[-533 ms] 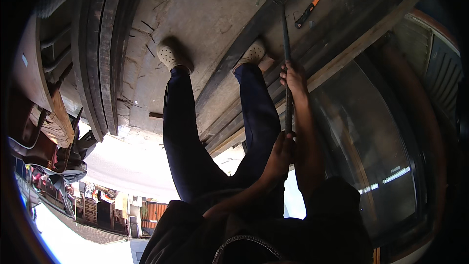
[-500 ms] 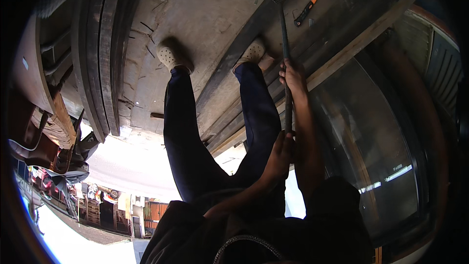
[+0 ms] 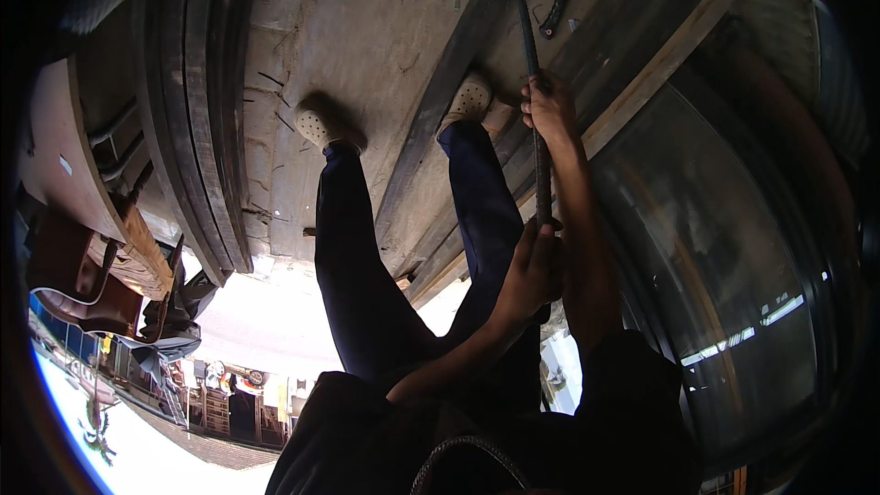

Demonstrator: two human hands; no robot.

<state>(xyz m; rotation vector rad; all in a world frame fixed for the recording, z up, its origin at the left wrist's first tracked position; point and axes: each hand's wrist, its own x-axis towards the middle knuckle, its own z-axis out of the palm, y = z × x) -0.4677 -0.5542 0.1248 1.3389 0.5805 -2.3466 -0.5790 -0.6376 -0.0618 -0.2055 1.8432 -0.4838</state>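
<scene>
While the person stands astride the plank (image 3: 431,128):
Bar (image 3: 532,64): long, tip beside plank, for leverage.
Right hand (image 3: 548,110): grip wrapped high.
Left hand (image 3: 536,270): grip wrapped low.

Both hands, left hand (image 3: 534,268) and right hand (image 3: 548,110), grip a long bar (image 3: 532,46) over planks (image 3: 458,64).

both arms reaching forward and down; left hand (image 3: 533,268) curling in a fist nearer the body, right hand (image 3: 548,108) gripping farther out, right arm nearly straight.
</scene>
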